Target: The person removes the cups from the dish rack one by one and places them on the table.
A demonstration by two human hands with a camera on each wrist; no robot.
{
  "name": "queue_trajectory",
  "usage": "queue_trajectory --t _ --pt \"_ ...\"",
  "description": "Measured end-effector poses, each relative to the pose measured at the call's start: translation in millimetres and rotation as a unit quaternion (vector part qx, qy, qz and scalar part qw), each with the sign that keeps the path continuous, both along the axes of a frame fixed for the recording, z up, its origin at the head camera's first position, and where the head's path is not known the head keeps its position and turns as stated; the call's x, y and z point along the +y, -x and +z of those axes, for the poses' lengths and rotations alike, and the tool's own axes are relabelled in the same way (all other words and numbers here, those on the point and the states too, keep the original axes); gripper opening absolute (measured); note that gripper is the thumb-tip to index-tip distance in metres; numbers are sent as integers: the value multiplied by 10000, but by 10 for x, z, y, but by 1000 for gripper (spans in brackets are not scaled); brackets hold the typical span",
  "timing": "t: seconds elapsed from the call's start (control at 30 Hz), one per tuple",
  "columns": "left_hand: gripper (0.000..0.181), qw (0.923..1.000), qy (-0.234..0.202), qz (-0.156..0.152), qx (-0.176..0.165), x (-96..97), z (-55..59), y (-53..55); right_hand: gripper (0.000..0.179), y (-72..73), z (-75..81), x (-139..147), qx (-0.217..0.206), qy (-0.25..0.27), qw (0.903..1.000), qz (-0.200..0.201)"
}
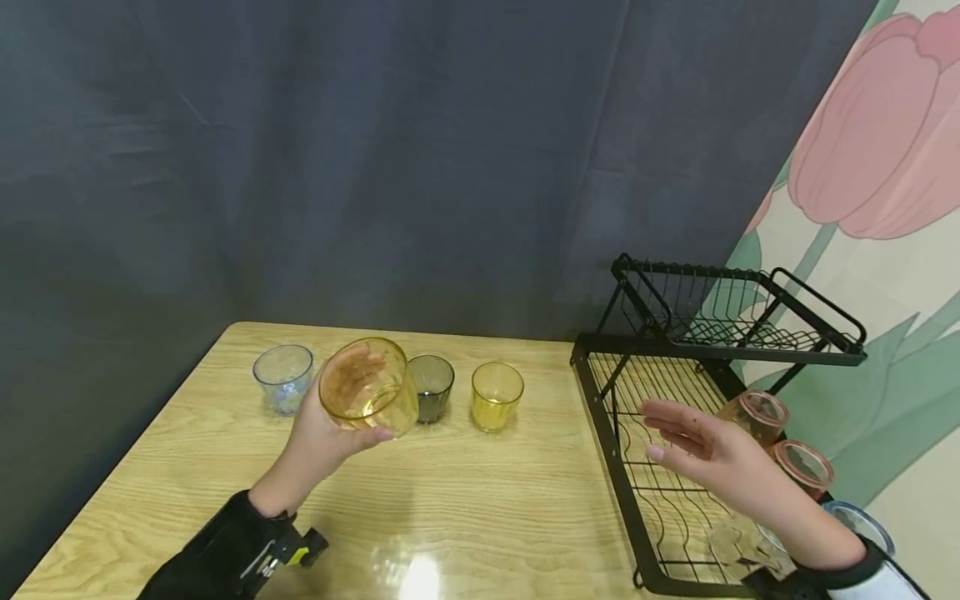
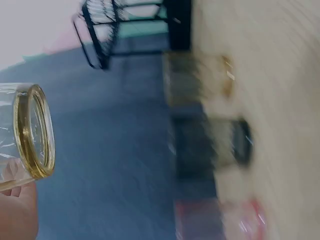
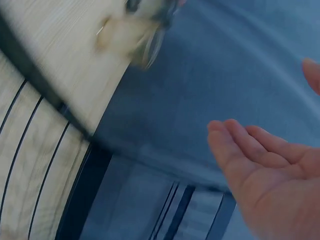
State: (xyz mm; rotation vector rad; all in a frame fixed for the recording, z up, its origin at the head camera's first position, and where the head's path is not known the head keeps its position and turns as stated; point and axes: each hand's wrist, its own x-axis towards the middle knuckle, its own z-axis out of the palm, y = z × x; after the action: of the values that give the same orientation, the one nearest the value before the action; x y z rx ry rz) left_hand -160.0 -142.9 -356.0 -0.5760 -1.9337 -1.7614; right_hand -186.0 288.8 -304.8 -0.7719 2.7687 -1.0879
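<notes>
My left hand (image 1: 318, 437) grips an amber glass (image 1: 390, 396) by its side, raised over the table with its mouth tilted toward the head camera. Behind it on the table stand a bluish glass (image 1: 285, 379), a dark grey glass (image 1: 433, 390) and a yellow glass (image 1: 497, 396). A blurred pinkish-red glass (image 2: 220, 220) shows in the left wrist view, hidden in the head view. Over the black dish rack (image 1: 626, 492), my right hand (image 1: 716, 454) hovers with fingers extended and thumb apart. Nothing is in its palm in the right wrist view.
Along the rack's right side sit an amber-brown glass (image 1: 759, 417), a pink-rimmed glass (image 1: 802, 468) and a blue-rimmed glass (image 1: 858, 527). A clear glass (image 1: 735, 537) lies low in the rack, partly behind the right forearm. The rack's upper tier (image 1: 765, 354) rises at the back, before a dark curtain (image 1: 420, 167).
</notes>
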Motion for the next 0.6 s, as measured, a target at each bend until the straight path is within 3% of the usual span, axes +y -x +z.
queue_trajectory --t 0.1,0.2,0.27,0.37,0.47,0.6 --pt "92 9901 804 935 -665 -225 -66 -50 61 -1 -79 216 434 -691 9963 -279" --pt "95 9661 1613 1736 -1027 -444 -147 -83 72 5 -148 427 627 -1393 9865 -593" --pt "97 9526 1934 2063 -1121 -578 -208 -100 78 8 -190 571 670 -1803 9783 -767" --pt "98 9402 2177 2299 -1258 -759 -286 -135 83 11 -250 766 709 -2250 9678 -880" --pt "100 9304 2359 2376 -1494 -918 -359 -180 81 21 -322 931 742 -2438 9631 -865" --pt "103 9244 2454 2209 -1910 -1075 -482 -205 81 13 -419 1083 263 -2639 9603 -871"
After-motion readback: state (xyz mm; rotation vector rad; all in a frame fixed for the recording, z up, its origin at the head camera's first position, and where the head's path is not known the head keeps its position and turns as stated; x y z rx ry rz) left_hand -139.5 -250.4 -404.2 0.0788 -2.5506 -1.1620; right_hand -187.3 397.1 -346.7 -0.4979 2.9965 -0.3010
